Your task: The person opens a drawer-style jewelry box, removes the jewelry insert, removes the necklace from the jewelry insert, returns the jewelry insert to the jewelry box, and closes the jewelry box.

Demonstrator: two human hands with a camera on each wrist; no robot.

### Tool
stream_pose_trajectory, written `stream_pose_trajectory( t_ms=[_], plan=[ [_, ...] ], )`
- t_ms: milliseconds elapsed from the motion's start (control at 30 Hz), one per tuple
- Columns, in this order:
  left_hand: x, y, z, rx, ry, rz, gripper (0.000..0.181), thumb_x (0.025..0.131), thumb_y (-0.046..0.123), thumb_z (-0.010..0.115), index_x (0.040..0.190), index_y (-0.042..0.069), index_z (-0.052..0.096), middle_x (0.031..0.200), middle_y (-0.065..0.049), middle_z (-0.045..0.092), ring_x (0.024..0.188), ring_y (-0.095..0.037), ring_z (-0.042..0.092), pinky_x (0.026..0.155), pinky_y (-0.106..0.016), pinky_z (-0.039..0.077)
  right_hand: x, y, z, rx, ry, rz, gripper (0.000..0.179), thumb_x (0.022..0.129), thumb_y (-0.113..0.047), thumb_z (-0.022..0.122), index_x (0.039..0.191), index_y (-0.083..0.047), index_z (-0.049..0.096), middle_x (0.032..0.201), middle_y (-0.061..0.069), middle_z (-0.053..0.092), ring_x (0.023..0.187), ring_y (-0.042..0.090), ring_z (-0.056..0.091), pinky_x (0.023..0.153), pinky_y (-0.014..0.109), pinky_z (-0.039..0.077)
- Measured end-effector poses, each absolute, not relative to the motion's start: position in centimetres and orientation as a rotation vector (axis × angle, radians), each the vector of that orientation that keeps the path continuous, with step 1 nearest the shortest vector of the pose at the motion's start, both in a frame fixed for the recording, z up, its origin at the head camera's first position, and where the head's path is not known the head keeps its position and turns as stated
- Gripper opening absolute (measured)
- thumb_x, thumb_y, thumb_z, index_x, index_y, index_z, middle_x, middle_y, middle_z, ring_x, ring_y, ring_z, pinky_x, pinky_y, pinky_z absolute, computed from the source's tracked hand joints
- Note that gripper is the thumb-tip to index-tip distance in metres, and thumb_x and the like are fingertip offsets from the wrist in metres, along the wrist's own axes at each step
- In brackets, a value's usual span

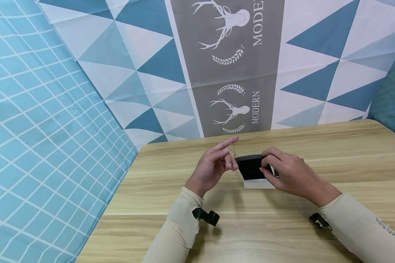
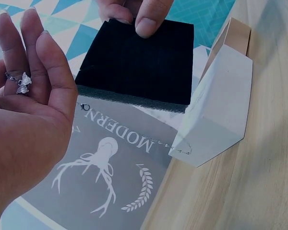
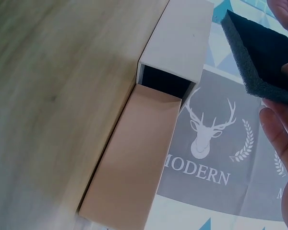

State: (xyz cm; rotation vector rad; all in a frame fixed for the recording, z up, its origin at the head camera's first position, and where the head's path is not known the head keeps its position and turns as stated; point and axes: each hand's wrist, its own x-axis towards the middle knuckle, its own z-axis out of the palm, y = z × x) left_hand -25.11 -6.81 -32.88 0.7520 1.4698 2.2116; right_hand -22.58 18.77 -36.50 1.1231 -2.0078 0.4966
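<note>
Pad (image 2: 139, 67) of black foam, pinched near one edge by the right hand (image 1: 291, 176), looks light and squashy, best held by its sides, box (image 2: 216, 103) below that grip; thin chain (image 2: 23, 83), seemingly pinched in the left hand (image 1: 213, 166), looks delicate.

The left hand (image 1: 214, 160) was raised just left of the black pad (image 1: 250, 168), index finger (image 1: 228, 141) extended; the right hand (image 1: 291, 175) pinched the pad's right side. Both sleeved forearms (image 1: 174, 230) angled inward toward it.
</note>
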Motion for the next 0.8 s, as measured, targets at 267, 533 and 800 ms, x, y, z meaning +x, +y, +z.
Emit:
stream_pose_trajectory(
  t_ms=[267, 533, 800],
  plan=[
    [-25.17, -6.94, -32.92, 0.749, 1.468, 2.225, 0.044, 0.105, 0.009, 0.039, 0.149, 0.004, 0.044, 0.058, 0.001, 0.058, 0.067, -0.014, 0.067, 0.078, -0.029, 0.055, -22.59, 18.75, -36.45, 1.129, -1.996, 0.504, 0.026, 0.099, -0.028, 0.046, 0.091, -0.008, 0.061, 0.103, 0.007, 0.062, 0.063, 0.014, 0.06, 0.054, 0.029, 0.053],
    [-25.17, -7.12, -32.85, 0.754, 1.474, 2.236, 0.045, 0.105, 0.01, 0.039, 0.15, 0.004, 0.043, 0.057, 0.001, 0.057, 0.067, -0.014, 0.066, 0.076, -0.028, 0.055, -22.69, 18.65, -36.52, 1.137, -1.979, 0.508, 0.022, 0.098, -0.025, 0.048, 0.09, -0.009, 0.061, 0.103, 0.006, 0.062, 0.065, 0.012, 0.059, 0.054, 0.029, 0.053],
    [-25.21, -7.17, -32.82, 0.755, 1.462, 2.243, 0.044, 0.106, 0.009, 0.038, 0.15, 0.005, 0.044, 0.058, 0.001, 0.057, 0.067, -0.014, 0.067, 0.077, -0.029, 0.055, -22.52, 18.8, -36.51, 1.125, -2.016, 0.5, 0.017, 0.095, -0.022, 0.051, 0.09, -0.008, 0.061, 0.103, 0.007, 0.062, 0.066, 0.012, 0.059, 0.056, 0.029, 0.054]
  ],
)
